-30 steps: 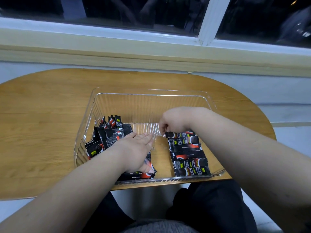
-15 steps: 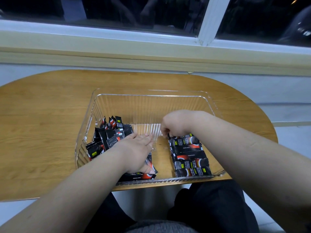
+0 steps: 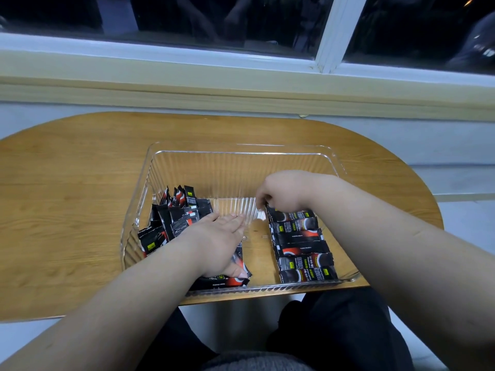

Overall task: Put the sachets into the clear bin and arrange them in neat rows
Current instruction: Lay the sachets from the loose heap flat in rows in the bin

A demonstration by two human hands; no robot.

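A dark window (image 3: pixel 214 20) with a white frame runs across the top, and a pale ledge (image 3: pixel 160 76) lies beneath it. Below that is a wooden surface (image 3: pixel 67 210) with rounded ends. A clear bin (image 3: pixel 241 148) with ribbed walls sits on it, its near wall at the near edge of the surface, just above the person's lap.

All the sachets in view are inside the bin, in two groups with a strip of bare floor between them. On the left is a loose heap of sachets (image 3: pixel 174 218), black with red and yellow markings. Some stand tilted against the left wall and others lie flat toward the near wall. On the right is a row of sachets (image 3: pixel 302 245), laid flat side by side and running from the near wall toward the far one.

The left hand (image 3: pixel 214 242) lies palm down on the heap. Its fingers (image 3: pixel 235 220) are straight and close together, pressing on the sachets without gripping any, and its thumb rests on a flat sachet by the near wall.

The right hand (image 3: pixel 281 191) is at the far end of the row. Its fingers (image 3: pixel 261 202) are curled downward, and their tips meet the left corner of the farthest sachet. The hand hides the tips, so I cannot tell whether they pinch that sachet or only touch it.
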